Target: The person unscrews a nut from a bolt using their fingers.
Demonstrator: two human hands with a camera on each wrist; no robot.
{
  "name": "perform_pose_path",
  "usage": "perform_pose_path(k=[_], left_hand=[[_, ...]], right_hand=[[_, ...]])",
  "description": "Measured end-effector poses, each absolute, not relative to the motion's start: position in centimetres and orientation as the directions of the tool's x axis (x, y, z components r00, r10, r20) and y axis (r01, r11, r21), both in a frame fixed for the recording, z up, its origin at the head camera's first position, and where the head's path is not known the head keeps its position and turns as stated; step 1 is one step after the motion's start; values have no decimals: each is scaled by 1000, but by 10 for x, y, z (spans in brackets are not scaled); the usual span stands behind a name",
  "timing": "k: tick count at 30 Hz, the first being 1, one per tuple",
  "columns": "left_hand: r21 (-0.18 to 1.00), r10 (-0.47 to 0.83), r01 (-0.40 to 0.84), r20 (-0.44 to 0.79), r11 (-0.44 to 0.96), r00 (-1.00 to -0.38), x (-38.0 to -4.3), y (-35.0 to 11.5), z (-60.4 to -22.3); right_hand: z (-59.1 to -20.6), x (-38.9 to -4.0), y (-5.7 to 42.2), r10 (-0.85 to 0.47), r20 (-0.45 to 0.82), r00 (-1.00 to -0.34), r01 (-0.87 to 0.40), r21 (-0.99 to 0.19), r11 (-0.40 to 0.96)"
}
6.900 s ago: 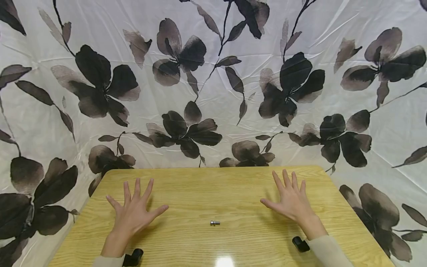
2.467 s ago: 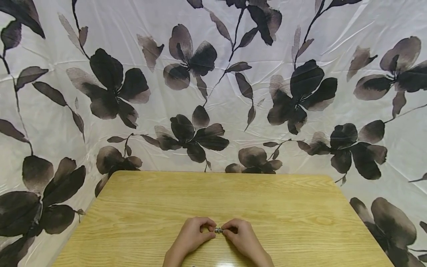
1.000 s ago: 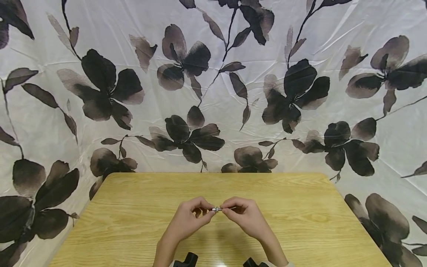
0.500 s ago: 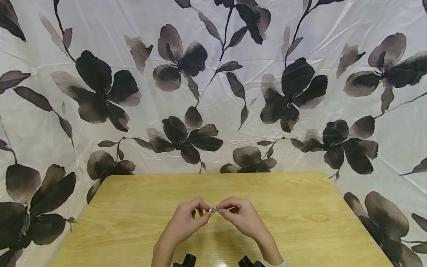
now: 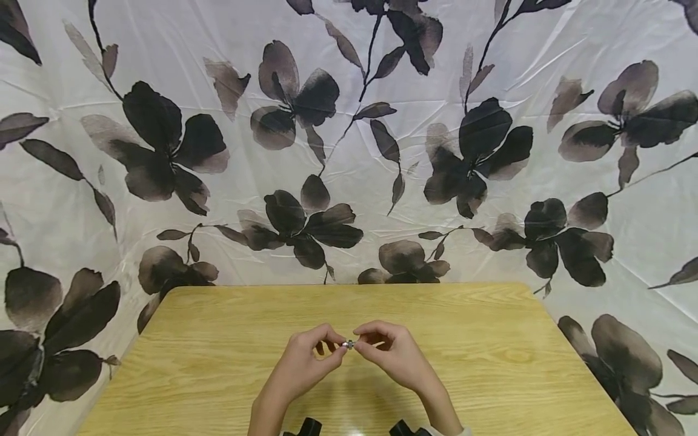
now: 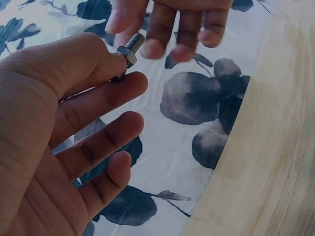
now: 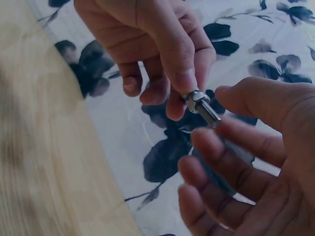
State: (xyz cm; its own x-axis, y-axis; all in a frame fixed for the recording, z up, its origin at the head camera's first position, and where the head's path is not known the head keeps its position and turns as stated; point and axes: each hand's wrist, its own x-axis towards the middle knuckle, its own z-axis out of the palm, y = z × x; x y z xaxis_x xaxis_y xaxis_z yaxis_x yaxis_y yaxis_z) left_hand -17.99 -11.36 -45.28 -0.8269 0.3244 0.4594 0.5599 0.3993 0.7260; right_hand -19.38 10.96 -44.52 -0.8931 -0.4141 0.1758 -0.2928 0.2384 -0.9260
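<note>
A small silver bolt (image 5: pixel 349 344) is held above the table between my two hands. My left hand (image 5: pixel 302 360) pinches its head end between thumb and index finger, which mostly cover the head. A hex nut (image 6: pixel 127 55) sits on the bolt close to the left thumb, and bare thread sticks out beyond it. My right hand (image 5: pixel 398 357) is at the threaded end, thumb and fingers parted around the tip. In the right wrist view the right thumb (image 7: pixel 236 98) stands apart from the thread; whether the blurred index finger touches the tip, I cannot tell.
A yellow wood-grain table (image 5: pixel 218 315) lies under the hands. Behind it and at its sides hangs a white cloth (image 5: pixel 382 151) with dark printed flowers. Black wrist devices (image 5: pixel 309 426) show at the bottom edge.
First the bolt lay on the table between spread hands. Both hands then took hold of it and raised it. Over the last half second the right fingers have parted from the thread.
</note>
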Motion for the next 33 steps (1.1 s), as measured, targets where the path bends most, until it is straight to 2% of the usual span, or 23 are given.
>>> perform_pose_path(k=[11,21,29,33], left_hand=[[728,339,555,444,402,-829,-178,-112,-451],[736,350,538,417,411,-839,-178,-115,-451],[733,334,548,439,404,-834,-177,-115,-451],[720,310,553,459,420,-833,-177,-115,-450]], right_hand=[[-446,-194,104,-426,141,-894,-288,-909,302],[-442,-188,100,-419,145,-896,-275,-923,270],[-438,-185,100,-395,178,-901,-277,-938,208],[-437,-186,100,-365,157,-918,-250,-943,222]])
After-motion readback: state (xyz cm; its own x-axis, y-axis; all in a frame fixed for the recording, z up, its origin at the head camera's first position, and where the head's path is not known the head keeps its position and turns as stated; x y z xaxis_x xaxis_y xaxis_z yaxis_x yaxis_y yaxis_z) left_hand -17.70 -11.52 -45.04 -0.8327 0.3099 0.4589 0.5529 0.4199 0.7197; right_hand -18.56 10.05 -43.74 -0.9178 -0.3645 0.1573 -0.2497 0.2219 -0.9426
